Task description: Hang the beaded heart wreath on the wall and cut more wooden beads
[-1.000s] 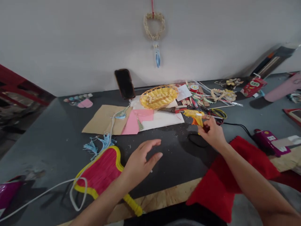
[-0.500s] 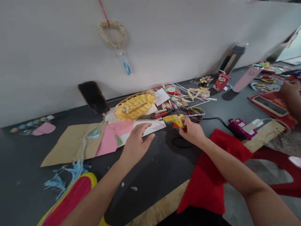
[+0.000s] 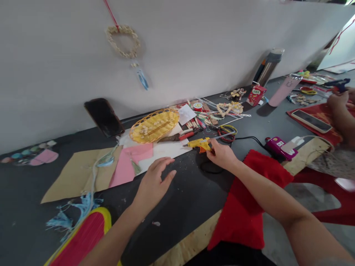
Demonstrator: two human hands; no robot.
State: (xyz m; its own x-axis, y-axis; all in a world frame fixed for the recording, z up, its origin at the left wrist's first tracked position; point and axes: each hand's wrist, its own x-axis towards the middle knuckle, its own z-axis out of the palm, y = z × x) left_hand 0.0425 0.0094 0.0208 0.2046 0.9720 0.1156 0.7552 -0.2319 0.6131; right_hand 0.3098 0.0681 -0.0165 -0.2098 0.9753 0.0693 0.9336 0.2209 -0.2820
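A yellow hot glue gun (image 3: 200,144) is in my right hand (image 3: 220,153), its nozzle pointing left over a white sheet (image 3: 169,149); a clear glue stick (image 3: 225,135) sticks out of its back. My left hand (image 3: 155,181) hovers above the dark table with thumb and fingers apart, holding nothing. Just beyond it lie pink paper (image 3: 123,171) and brown card (image 3: 72,171). Behind the glue gun are red-handled pliers (image 3: 179,136) and a yellow woven basket (image 3: 155,126) with small pale pieces in it.
A phone (image 3: 104,117) leans at the wall, under a hanging wreath (image 3: 124,41). Blue tassels (image 3: 83,207) lie at left. At right are a red cloth (image 3: 246,199), a purple power strip (image 3: 280,147), a pink bottle (image 3: 285,89) and another person's hands (image 3: 338,101).
The whole view has shifted slightly, so things appear further left. My right hand still holds the glue gun, now lower toward the white sheet. The other person's hands show more, with a dark tool.
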